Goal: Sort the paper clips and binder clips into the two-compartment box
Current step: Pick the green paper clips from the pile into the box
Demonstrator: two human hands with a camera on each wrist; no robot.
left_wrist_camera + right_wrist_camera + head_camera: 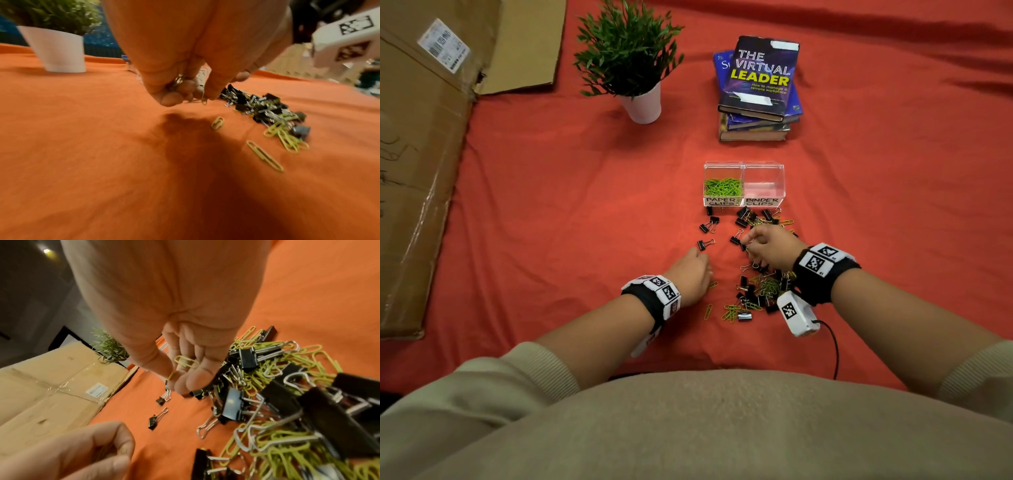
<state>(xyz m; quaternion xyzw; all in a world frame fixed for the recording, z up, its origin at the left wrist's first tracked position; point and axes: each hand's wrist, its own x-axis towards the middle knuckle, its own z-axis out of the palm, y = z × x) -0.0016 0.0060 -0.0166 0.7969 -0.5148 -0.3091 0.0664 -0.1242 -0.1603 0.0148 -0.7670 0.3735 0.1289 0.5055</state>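
Box (pixel 743 202) at frame centre of the head view: paper clips (pixel 723 186) fill its left compartment, the right one appears bare. Mixed pile (pixel 760 287) lies just below it on the cloth (pixel 551 212).

Right hand (pixel 185 369) is curled, a green clip (pixel 186 362) pinched against the fingers. Left hand (pixel 180 84) is closed on wire clips, kind uncertain through blur.

Paper clips judged light, springy, prone to tangling: best pinched singly. Binder clips (pixel 705 244) stiffer, heavier: best taken by the black body, since the wire handles swing.
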